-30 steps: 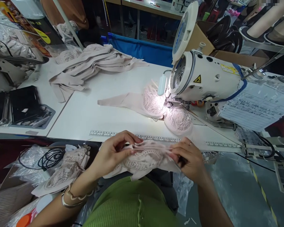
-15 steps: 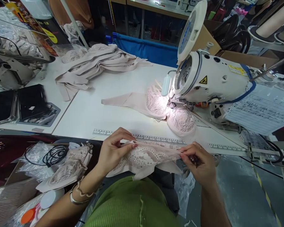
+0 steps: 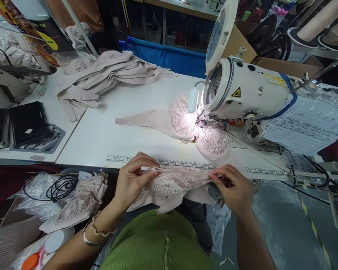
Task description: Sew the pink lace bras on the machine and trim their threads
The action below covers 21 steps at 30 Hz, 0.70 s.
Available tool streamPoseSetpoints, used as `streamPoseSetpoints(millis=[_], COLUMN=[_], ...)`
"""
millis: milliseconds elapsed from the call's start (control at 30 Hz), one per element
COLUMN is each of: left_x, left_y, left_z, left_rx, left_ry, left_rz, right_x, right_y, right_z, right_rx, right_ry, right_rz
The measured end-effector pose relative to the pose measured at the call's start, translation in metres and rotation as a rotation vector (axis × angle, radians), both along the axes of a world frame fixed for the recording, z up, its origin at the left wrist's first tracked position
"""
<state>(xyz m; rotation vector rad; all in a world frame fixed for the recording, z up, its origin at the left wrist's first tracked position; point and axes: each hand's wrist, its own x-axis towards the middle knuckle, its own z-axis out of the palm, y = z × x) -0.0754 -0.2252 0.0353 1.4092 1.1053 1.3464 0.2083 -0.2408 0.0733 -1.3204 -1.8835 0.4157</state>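
Between my two hands, a pale pink lace bra [image 3: 171, 185] is held along the table's front edge, its top edge drawn out in a nearly straight line. My left hand [image 3: 136, 180] pinches that edge between thumb and fingers. At the other end, my right hand [image 3: 232, 189] has its fingertips closed on the same edge. The lower fabric hangs in folds over my lap. Just behind the hands, a printed ruler scale [image 3: 118, 159] runs along the table. Another lace bra [image 3: 214, 140] lies under the lit needle area of the sewing machine [image 3: 242, 90], one wing stretched leftward.
Stacked bra pieces [image 3: 109, 78] lie at the back left of the white table [image 3: 92, 138]. A dark phone-like device [image 3: 28, 122] rests at far left. Below it are more lace pieces [image 3: 76, 200] and a coiled black cable [image 3: 62, 187]. A written sheet [image 3: 307, 123] hangs at right.
The view has shifted slightly, so the table and machine sit a little further left. My right hand has moved slightly left and up; both hands keep their pinch on the bra's edge.
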Motion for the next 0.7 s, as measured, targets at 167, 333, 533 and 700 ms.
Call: streamPoseSetpoints(millis=[167,333,533,700], left_x=[-0.008,0.003,0.045,0.047], left_y=[0.003,0.008,0.003,0.010], left_z=[0.009,0.041,0.043,0.034], left_rx=[-0.076,-0.056,0.034,0.027], left_ry=[-0.126,0.164,0.192,0.153], left_rz=[-0.233,-0.717,-0.710,-0.611], right_x=[0.020,0.000,-0.029,-0.009], right_y=[0.002,0.002,0.000,-0.003], right_z=[0.021,0.046,0.034,0.018], right_rx=[-0.222,-0.302,-0.319,-0.331], right_ry=[0.244,0.180,-0.023,0.014], right_rz=[0.265,0.406,0.374,0.254])
